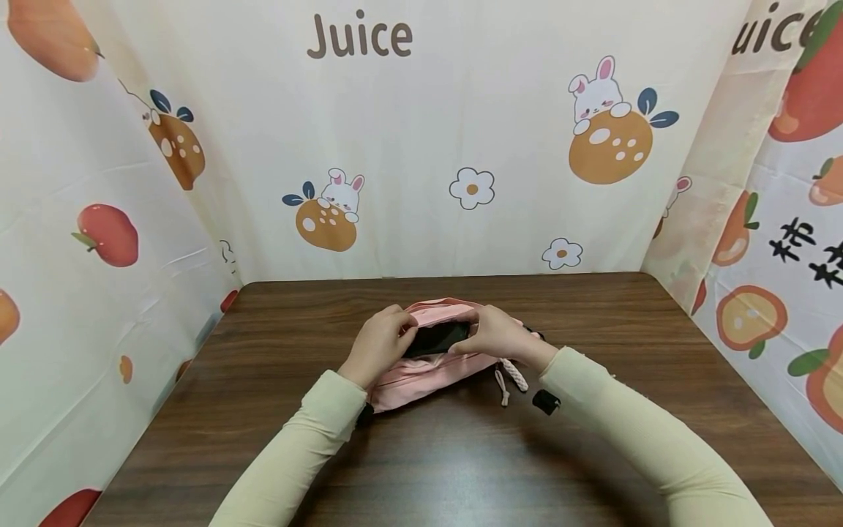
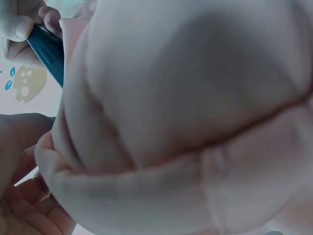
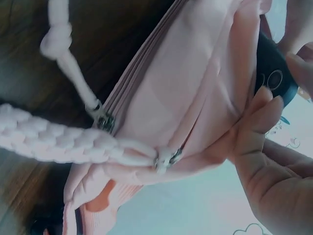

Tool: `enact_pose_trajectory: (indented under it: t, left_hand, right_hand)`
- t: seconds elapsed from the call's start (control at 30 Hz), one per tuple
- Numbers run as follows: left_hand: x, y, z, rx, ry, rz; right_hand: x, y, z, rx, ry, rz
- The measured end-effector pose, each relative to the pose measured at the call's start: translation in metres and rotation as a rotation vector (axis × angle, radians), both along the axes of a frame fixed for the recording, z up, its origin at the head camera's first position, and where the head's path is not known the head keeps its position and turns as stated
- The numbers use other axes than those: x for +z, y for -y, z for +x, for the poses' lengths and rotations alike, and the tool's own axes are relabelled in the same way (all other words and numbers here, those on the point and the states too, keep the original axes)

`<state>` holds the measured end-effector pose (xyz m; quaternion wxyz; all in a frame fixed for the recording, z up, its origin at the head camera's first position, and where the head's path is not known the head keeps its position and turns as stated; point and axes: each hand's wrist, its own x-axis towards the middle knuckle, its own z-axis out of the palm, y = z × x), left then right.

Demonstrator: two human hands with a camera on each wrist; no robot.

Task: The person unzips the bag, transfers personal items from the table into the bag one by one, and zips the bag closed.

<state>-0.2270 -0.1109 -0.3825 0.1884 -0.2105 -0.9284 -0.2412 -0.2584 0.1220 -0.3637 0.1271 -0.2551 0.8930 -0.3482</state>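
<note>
A pink waist bag [image 1: 424, 377] lies on the table with its top opening spread. In the opening sits a black smartphone [image 1: 436, 339], its lower part hidden by the cloth. In the right wrist view the smartphone [image 3: 274, 71] shows round camera lenses near its end. At the bag's left end my left hand [image 1: 382, 342] grips the edge of the opening, close to the phone. On the other side my right hand [image 1: 490, 335] holds the phone, thumb toward me. Pink bag cloth [image 2: 195, 98] fills most of the left wrist view.
A braided zipper pull [image 1: 515, 374] and a thin knotted cord [image 1: 502, 386] hang off the bag's right side. A black buckle [image 1: 545, 401] lies on the brown wooden table [image 1: 500, 468] beside my right forearm. Fruit-printed curtains [image 1: 421, 132] stand behind and at both sides.
</note>
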Motion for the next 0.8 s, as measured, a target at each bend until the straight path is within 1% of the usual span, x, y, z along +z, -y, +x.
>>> enact_pose_trajectory:
  t: [0.13,0.23,0.47,0.6,0.8]
  left_hand:
    - [-0.0007,0.0011,-0.0003,-0.006,-0.017,0.012]
    - [-0.001,0.002,0.0,-0.007,-0.026,0.022]
    - [-0.0007,0.0039,0.0003,-0.007,-0.013,0.033]
    - [0.0001,0.0046,0.0,-0.004,-0.009,0.037]
    - [0.0009,0.0055,-0.0003,-0.009,-0.014,0.04]
  right_hand:
    - [-0.0018,-0.0012,-0.0021,0.017,-0.039,0.032]
    - [-0.0024,-0.0014,-0.0023,0.014,-0.07,0.066]
    - [-0.0034,-0.0003,-0.0021,-0.024,-0.124,0.107]
    - [-0.0062,0.0004,-0.0022,-0.054,-0.18,0.138]
    - [-0.0088,0.0029,-0.0006,-0.103,-0.21,0.154]
